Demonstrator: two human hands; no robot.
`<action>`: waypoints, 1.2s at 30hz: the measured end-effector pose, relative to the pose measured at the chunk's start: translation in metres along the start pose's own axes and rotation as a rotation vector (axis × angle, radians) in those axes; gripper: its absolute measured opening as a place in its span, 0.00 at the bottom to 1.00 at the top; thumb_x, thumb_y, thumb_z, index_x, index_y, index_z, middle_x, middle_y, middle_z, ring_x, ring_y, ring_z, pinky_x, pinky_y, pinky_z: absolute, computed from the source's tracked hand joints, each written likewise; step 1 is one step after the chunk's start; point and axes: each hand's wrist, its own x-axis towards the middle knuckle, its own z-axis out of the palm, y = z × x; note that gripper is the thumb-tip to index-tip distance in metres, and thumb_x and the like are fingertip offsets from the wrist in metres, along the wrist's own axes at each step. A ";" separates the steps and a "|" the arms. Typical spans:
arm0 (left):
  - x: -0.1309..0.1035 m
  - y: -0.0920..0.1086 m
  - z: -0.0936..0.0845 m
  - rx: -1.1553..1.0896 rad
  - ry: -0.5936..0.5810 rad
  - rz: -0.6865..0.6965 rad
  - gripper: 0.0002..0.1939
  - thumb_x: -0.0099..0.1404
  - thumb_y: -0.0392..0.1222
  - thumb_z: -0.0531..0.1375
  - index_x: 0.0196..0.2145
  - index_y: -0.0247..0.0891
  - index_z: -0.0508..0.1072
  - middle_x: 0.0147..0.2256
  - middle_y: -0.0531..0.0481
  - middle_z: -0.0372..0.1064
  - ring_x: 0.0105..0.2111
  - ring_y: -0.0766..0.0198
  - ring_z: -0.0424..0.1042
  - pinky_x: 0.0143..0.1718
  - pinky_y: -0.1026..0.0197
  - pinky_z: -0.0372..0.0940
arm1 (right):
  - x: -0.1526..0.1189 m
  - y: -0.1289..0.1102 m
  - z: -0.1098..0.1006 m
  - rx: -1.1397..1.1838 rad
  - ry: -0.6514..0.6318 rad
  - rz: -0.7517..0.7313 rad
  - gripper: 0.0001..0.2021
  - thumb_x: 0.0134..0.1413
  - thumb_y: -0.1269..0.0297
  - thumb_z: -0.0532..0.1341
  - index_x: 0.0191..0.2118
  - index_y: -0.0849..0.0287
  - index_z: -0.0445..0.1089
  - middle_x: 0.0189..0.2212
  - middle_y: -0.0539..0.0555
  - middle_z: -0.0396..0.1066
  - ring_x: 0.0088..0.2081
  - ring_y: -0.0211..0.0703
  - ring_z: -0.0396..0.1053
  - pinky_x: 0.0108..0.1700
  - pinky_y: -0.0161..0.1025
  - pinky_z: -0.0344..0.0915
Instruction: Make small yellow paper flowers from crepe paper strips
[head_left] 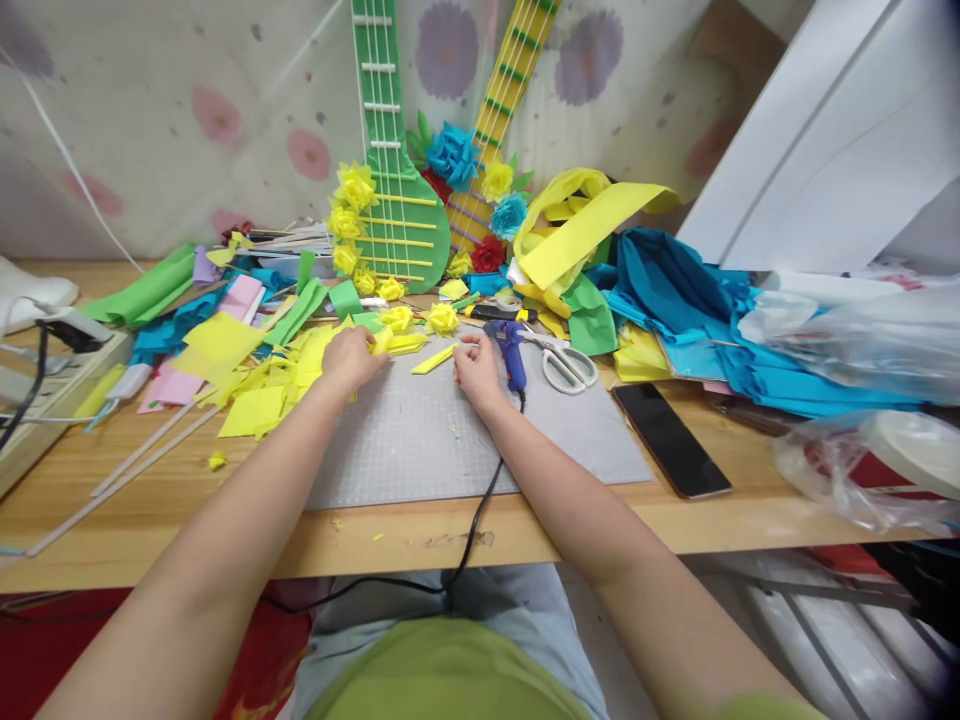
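Strip (433, 360) appears pinched by its right end in the fingertips of the right hand (478, 375), over the mat (420, 450). Left hand (351, 358) is placed at the yellow scraps (311, 355) near the mat's upper left; fingers are bent with yellow at their tips, but whether a piece is grasped can't be told. Step in hand is judged to be small-piece handling: strip held on one side, scraps picked at on the other. Glue gun (511, 355) is laid just beside the right hand, not gripped; scissors (570, 368) are parked beyond it. Roses (442, 318) are set behind the strip. For the next move a light pinch is called for, paper looks easily creased; clearance from the gun should be watched.
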 end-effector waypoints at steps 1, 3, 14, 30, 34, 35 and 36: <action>0.000 0.001 0.001 -0.018 -0.013 -0.013 0.18 0.49 0.51 0.60 0.37 0.41 0.68 0.41 0.44 0.70 0.43 0.53 0.68 0.41 0.57 0.62 | -0.001 0.000 0.000 -0.008 -0.004 -0.009 0.10 0.47 0.65 0.54 0.38 0.54 0.56 0.16 0.39 0.57 0.17 0.31 0.58 0.21 0.28 0.54; -0.001 0.002 0.002 -0.054 -0.035 -0.041 0.15 0.50 0.47 0.59 0.37 0.42 0.67 0.40 0.46 0.71 0.41 0.53 0.69 0.37 0.58 0.62 | -0.002 -0.001 -0.001 -0.020 -0.011 -0.027 0.10 0.47 0.65 0.54 0.38 0.54 0.56 0.16 0.40 0.57 0.17 0.31 0.58 0.21 0.29 0.54; -0.020 0.016 -0.012 -0.196 0.076 0.016 0.14 0.53 0.45 0.55 0.39 0.42 0.66 0.39 0.50 0.71 0.37 0.58 0.69 0.34 0.60 0.60 | -0.016 -0.012 0.004 -0.036 -0.282 -0.138 0.09 0.49 0.61 0.57 0.37 0.55 0.64 0.27 0.45 0.64 0.21 0.28 0.62 0.21 0.27 0.57; -0.036 0.040 0.006 -0.602 -0.104 0.244 0.16 0.51 0.34 0.53 0.40 0.38 0.67 0.42 0.50 0.68 0.31 0.68 0.67 0.35 0.65 0.63 | -0.011 -0.007 0.010 0.171 -0.345 0.051 0.06 0.45 0.68 0.59 0.32 0.59 0.61 0.20 0.43 0.63 0.20 0.29 0.65 0.17 0.24 0.56; -0.014 0.027 0.001 -0.441 0.035 0.187 0.15 0.52 0.34 0.53 0.39 0.39 0.68 0.42 0.50 0.68 0.34 0.66 0.68 0.39 0.63 0.62 | -0.010 -0.009 0.010 0.189 -0.310 0.081 0.05 0.45 0.69 0.57 0.31 0.59 0.61 0.20 0.43 0.63 0.18 0.27 0.63 0.16 0.24 0.55; -0.007 0.022 0.001 -0.365 0.063 0.193 0.14 0.52 0.35 0.54 0.39 0.39 0.69 0.43 0.49 0.67 0.35 0.64 0.68 0.40 0.61 0.62 | -0.010 -0.009 0.010 0.197 -0.311 0.083 0.05 0.45 0.69 0.57 0.31 0.59 0.60 0.20 0.43 0.63 0.18 0.27 0.63 0.16 0.24 0.55; 0.001 0.017 0.001 -0.289 0.069 0.197 0.14 0.52 0.36 0.54 0.38 0.39 0.69 0.43 0.47 0.67 0.36 0.62 0.68 0.41 0.60 0.62 | -0.010 -0.009 0.009 0.202 -0.314 0.082 0.04 0.46 0.69 0.57 0.31 0.59 0.60 0.20 0.43 0.63 0.19 0.27 0.62 0.16 0.24 0.54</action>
